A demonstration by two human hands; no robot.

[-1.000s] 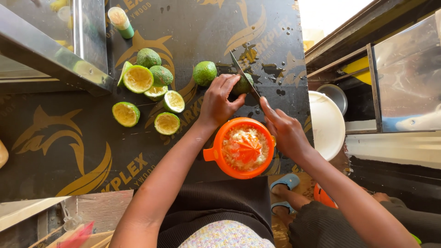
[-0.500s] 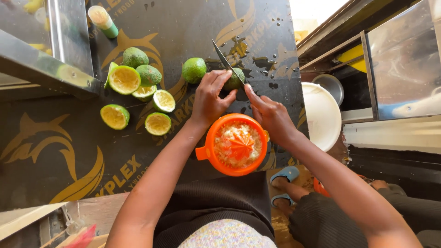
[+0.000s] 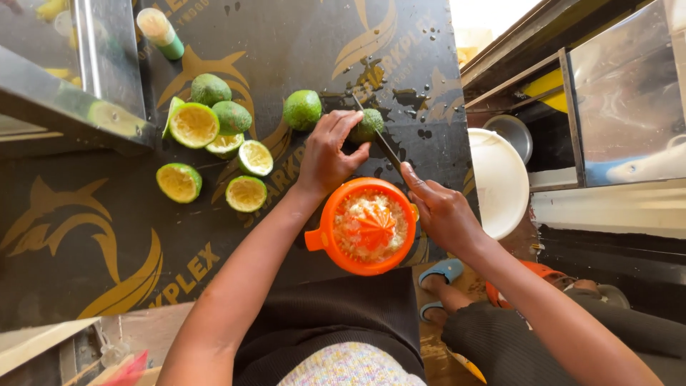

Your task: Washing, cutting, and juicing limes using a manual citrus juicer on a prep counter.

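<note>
Lime point(image 3: 369, 125) sits on black counter point(image 3: 86, 236) beyond orange juicer point(image 3: 368, 226), pinned by left hand point(image 3: 327, 154) fingertips. Right hand point(image 3: 443, 213) clenched on knife point(image 3: 382, 143), blade apparently meeting lime.

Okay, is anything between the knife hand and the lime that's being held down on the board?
Nothing visible. The right hand holds the knife, whose blade already reaches the lime that the left hand pins to the dark board. The orange juicer sits nearer the person, below that line.
</note>
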